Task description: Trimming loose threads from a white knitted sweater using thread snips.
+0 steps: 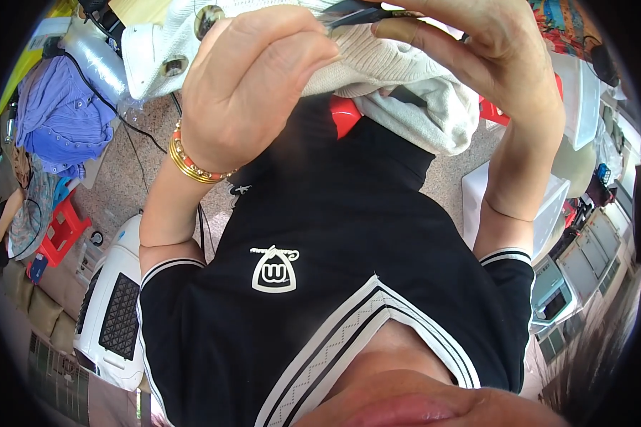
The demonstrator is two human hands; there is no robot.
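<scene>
A cream knitted garment (427,107) with large brown buttons (173,67) lies across the top of the view and hangs down near my lap. My left hand (256,85) is closed over it, thumb and fingers pinched together; what they hold is too small or hidden to tell. Opposite, my right hand (488,53) curls its fingers around black thread snips (352,13), partly cut off by the upper edge. The snips' tip comes close to my left fingertips, above the knit.
At the left are a purple garment (64,114), a black cable (96,92), a red stool (65,226) and a white machine-like case (114,313). To the right stand a white box (477,199) and a clear plastic bin (580,99).
</scene>
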